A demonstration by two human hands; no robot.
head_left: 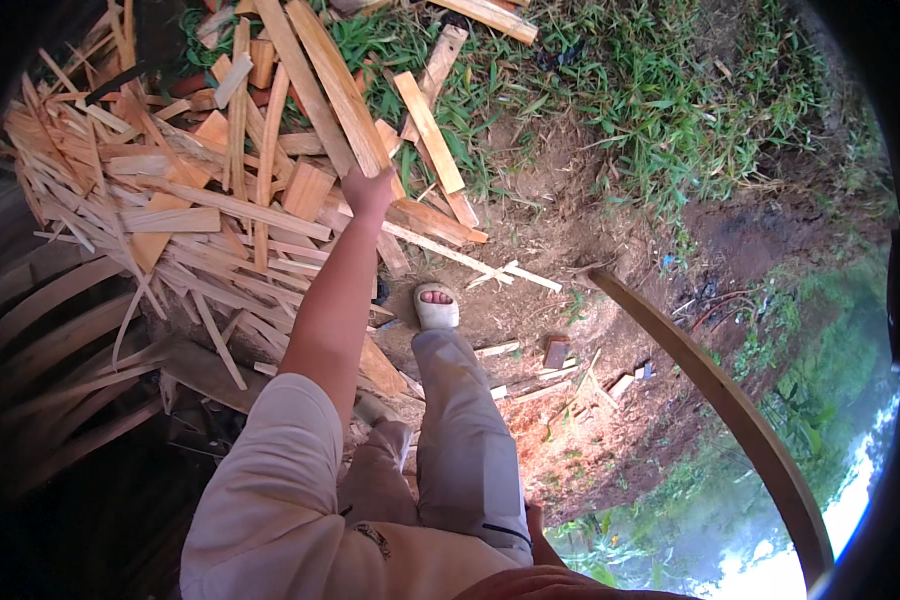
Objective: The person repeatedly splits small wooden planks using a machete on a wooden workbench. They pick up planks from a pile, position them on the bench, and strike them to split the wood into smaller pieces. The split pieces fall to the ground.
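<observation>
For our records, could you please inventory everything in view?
Wood pile: one, tan, left
Long planks: two, light brown, upper left
Long beam: one, brown, right
Block: one, dark brown, right of centre
Wood scraps: several, pale, around block
Grass: uncounted, green, upper right
Soil: uncounted, reddish brown, centre
Sky: uncounted, white, lower right
Sandal: one clear, off-white, centre
Trousers: one pair, greyish, lower centre
Shirt: one, pale, lower left
Left hand: one, bare, on long planks

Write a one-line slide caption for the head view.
A left hand holds the near end of a long wooden plank by a heap of wood strips, grass nearby.
</observation>
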